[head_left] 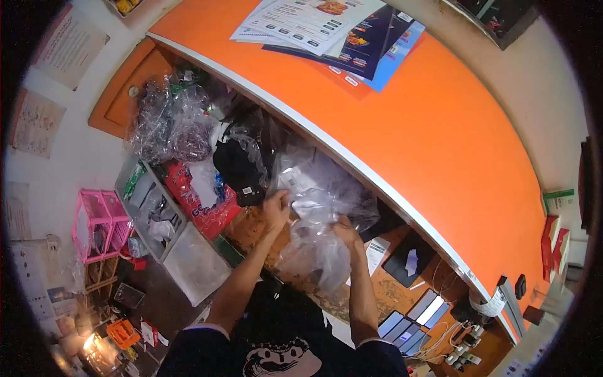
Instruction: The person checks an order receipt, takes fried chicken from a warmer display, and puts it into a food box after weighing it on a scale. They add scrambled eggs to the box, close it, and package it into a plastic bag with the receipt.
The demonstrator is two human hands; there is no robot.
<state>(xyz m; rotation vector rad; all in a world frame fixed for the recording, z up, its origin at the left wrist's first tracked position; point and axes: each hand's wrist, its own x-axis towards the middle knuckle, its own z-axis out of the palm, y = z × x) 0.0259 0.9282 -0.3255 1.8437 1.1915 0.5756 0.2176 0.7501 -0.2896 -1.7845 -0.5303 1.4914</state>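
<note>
A crumpled clear plastic bag [314, 242] lies under the overhanging counter, in front of my body. Its left side is gripped by my left hand [276, 210], with the fingers curled in. My right hand [346, 233] is closed on the bag's right side, its fingertips partly hidden by the film. White labels or papers [300, 181] show through more clear plastic just beyond my hands. Left of my left hand sit a black bundle [235, 164] with a small barcode tag and a red printed bag [204, 204].
Above, an orange counter [452, 125] with a white edge overhangs the worn wooden desk [248, 229]; menu sheets [314, 25] lie on it. To the right are several phones [411, 323] with cables. A grey bin [154, 217] and pink basket [100, 225] stand left.
</note>
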